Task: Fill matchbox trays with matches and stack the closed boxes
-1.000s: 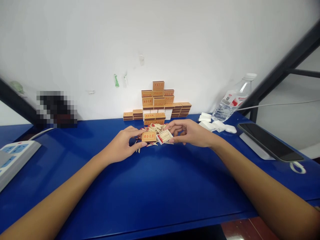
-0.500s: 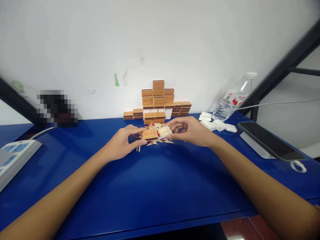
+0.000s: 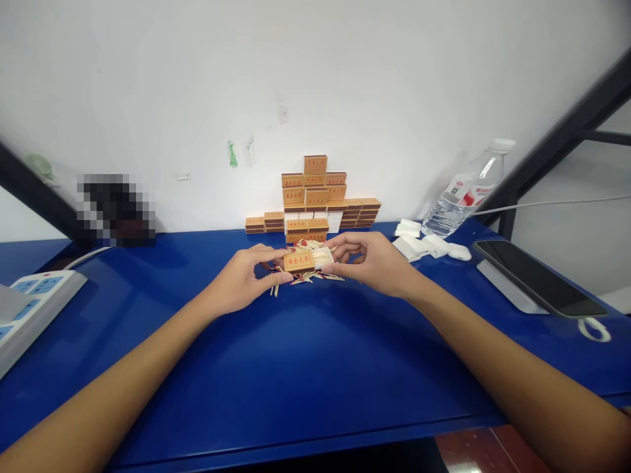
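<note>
My left hand (image 3: 244, 279) pinches the brown matchbox sleeve (image 3: 298, 261) between thumb and fingers. Just right of it, my right hand (image 3: 374, 263) grips the white inner tray (image 3: 323, 256) filled with matches, which sits partly inside the sleeve. Both hands hover low over a heap of loose red-tipped matches (image 3: 305, 276) on the blue table (image 3: 296, 368).
A stack of brown matchboxes (image 3: 313, 200) stands against the white wall. Several empty white trays (image 3: 419, 243) lie at the right beside a clear water bottle (image 3: 466, 197). A phone (image 3: 539, 279) rests at the far right, a power strip (image 3: 29, 309) at the far left.
The tray, apart from the sleeve and tilted a second ago, has been slid into the sleeve's right end. My right hand moved left toward my left hand.
</note>
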Action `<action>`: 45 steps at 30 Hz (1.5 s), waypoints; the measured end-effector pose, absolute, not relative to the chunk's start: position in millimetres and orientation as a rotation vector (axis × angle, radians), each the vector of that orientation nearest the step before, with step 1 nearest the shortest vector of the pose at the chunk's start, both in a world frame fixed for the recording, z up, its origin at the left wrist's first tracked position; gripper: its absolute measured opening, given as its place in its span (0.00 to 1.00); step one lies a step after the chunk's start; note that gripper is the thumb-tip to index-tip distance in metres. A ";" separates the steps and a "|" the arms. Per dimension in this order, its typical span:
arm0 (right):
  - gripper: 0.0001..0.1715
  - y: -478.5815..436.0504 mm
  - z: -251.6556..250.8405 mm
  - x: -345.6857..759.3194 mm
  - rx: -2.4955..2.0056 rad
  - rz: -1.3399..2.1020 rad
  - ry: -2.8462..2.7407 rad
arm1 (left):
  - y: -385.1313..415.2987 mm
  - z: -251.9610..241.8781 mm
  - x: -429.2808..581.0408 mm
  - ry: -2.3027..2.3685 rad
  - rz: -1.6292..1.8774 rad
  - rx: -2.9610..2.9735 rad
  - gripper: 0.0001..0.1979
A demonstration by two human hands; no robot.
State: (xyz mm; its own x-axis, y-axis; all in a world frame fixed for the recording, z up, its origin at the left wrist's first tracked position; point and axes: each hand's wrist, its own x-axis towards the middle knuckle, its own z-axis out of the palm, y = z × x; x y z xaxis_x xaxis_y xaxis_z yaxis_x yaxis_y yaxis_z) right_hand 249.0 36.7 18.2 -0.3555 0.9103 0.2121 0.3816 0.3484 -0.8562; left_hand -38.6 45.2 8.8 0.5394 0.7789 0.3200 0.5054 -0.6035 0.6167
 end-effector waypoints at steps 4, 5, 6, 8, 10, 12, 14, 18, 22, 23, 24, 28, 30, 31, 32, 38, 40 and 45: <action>0.40 26.9 9.7 233.1 -1.096 1.052 -1.785 | 44.9 7.1 -35.3 1.091 0.945 2.326 0.19; 0.43 22.0 7.0 227.3 -1.070 1.059 -1.761 | 44.6 6.6 -34.5 1.112 0.996 2.321 0.19; 0.44 16.5 4.1 221.1 -1.039 1.055 -1.750 | 44.0 6.1 -33.7 1.125 1.036 2.315 0.19; 0.47 5.7 -1.4 209.9 -0.978 1.109 -1.827 | 42.1 5.1 -32.0 1.124 1.075 2.309 0.20; 0.48 -0.4 -5.9 203.3 -0.961 1.205 -1.864 | 39.7 4.4 -30.2 1.112 1.085 2.313 0.20; 0.49 0.7 -8.4 203.4 -0.976 1.200 -1.827 | 38.1 4.2 -29.4 1.119 1.097 2.323 0.20; 0.47 7.7 -8.8 209.4 -1.016 1.096 -1.767 | 39.6 4.6 -31.6 1.158 1.099 2.328 0.20; 0.39 24.5 -8.0 225.3 -1.147 0.678 -1.814 | 60.9 6.5 -51.6 1.347 1.133 2.266 0.21; 0.22 30.5 -8.9 231.6 -1.148 0.347 -1.975 | 99.5 6.9 -81.0 1.599 1.115 2.238 0.20; 0.18 30.8 -9.1 232.1 -1.146 0.306 -1.998 | 108.5 6.1 -85.8 1.630 1.106 2.235 0.19; 0.15 31.0 -9.2 232.4 -1.148 0.281 -2.019 | 116.3 4.8 -88.9 1.657 1.092 2.237 0.19; 0.10 33.1 -8.9 234.7 -1.181 0.242 -2.063 | 134.6 -3.6 -86.5 1.769 1.017 2.274 0.19; 0.09 34.6 -8.4 236.5 -1.181 0.223 -2.075 | 138.3 -8.4 -82.1 1.826 0.987 2.301 0.18; 0.09 35.3 -8.2 237.3 -1.179 0.211 -2.077 | 139.6 -10.5 -80.3 1.857 0.976 2.312 0.18; 0.09 35.8 -7.9 237.9 -1.177 0.201 -2.080 | 140.8 -12.5 -78.9 1.889 0.968 2.319 0.17; 0.11 36.7 -5.8 237.5 -1.230 0.144 -2.081 | 146.5 -16.8 -74.5 2.056 0.960 2.330 0.17; 0.11 39.0 -3.9 238.7 -1.290 0.085 -2.113 | 146.3 -14.8 -72.5 2.085 0.946 2.347 0.17; 0.14 53.8 11.3 265.6 -1.599 -0.176 -2.154 | 130.1 -3.2 -69.0 2.152 0.962 2.373 0.19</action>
